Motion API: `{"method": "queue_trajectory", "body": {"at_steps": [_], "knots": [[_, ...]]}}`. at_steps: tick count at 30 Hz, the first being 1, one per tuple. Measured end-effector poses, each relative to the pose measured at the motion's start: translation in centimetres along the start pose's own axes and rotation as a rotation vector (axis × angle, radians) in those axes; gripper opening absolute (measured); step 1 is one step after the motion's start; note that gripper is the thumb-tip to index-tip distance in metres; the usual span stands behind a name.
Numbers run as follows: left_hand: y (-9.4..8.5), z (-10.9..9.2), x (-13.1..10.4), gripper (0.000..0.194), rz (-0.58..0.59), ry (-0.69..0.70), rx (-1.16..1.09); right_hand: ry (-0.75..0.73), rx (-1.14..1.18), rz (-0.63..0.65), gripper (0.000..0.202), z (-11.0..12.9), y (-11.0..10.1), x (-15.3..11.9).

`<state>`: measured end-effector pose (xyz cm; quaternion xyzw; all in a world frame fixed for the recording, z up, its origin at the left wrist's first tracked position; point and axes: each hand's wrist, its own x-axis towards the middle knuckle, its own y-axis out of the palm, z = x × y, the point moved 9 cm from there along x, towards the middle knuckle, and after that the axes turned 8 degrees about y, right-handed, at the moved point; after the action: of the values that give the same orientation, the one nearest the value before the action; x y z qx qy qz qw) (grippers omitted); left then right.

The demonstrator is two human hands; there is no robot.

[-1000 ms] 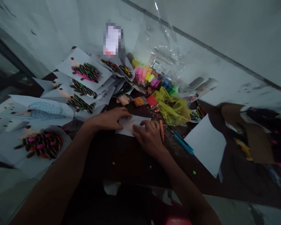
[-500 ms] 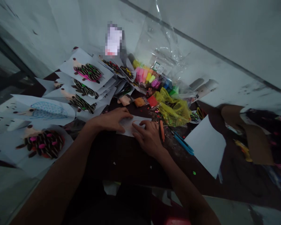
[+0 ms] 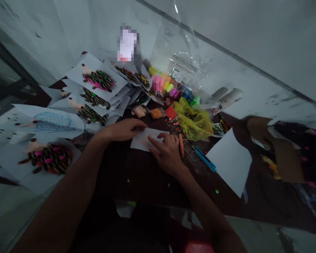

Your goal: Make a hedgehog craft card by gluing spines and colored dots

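Note:
A small white paper (image 3: 140, 141) lies on the dark table (image 3: 137, 179) in front of me, with a faint orange mark on it. My left hand (image 3: 127, 129) rests at its upper left edge, fingers curled together; whether they pinch anything is hidden. Over the right part of the paper is my right hand (image 3: 167, 149), its index finger stretched out onto the sheet and the other fingers bent but apart. Just right of that hand lies an orange stick-like tool (image 3: 181, 144), and beyond it blue-handled scissors (image 3: 204, 160).
Sheets with seed-covered hedgehogs (image 3: 98, 80) pile up at the left. Small clay packets (image 3: 156, 113), a yellow plastic bag (image 3: 193, 121) and a clear bag of coloured clay (image 3: 171, 86) are behind the paper. A white sheet (image 3: 231, 161) lies right, near brown cardboard (image 3: 289, 160).
My left hand has drawn back to the left and up, its fingers now closer together, and more of the small paper shows. My right hand has stayed nearly in place.

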<state>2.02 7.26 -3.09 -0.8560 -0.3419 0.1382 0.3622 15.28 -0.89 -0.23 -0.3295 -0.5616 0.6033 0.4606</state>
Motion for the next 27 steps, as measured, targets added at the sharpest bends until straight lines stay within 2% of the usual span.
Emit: {"method": "queue_trajectory", "body": {"at_steps": [3, 8, 13, 18, 27], "knots": [[-0.3, 0.7, 0.3, 0.044, -0.058, -0.034, -0.05, -0.044, -0.026, 0.028, 0.039, 0.8, 0.3, -0.2], [-0.2, 1.2, 0.5, 0.053, -0.071, -0.039, -0.078, -0.038, 0.036, 0.014, 0.036, 0.8, 0.1, -0.3], [-0.2, 1.4, 0.4, 0.052, -0.088, -0.06, -0.106, -0.054, 0.035, -0.003, 0.04, 1.2, -0.2, -0.4], [-0.2, 1.4, 0.5, 0.054, -0.086, -0.039, -0.098, -0.086, -0.027, 0.051, 0.039, 2.2, 0.3, -0.2], [-0.2, 1.0, 0.3, 0.053, -0.099, -0.066, -0.128, -0.078, 0.047, 0.027, 0.043, 2.7, 0.0, 0.5]]}}
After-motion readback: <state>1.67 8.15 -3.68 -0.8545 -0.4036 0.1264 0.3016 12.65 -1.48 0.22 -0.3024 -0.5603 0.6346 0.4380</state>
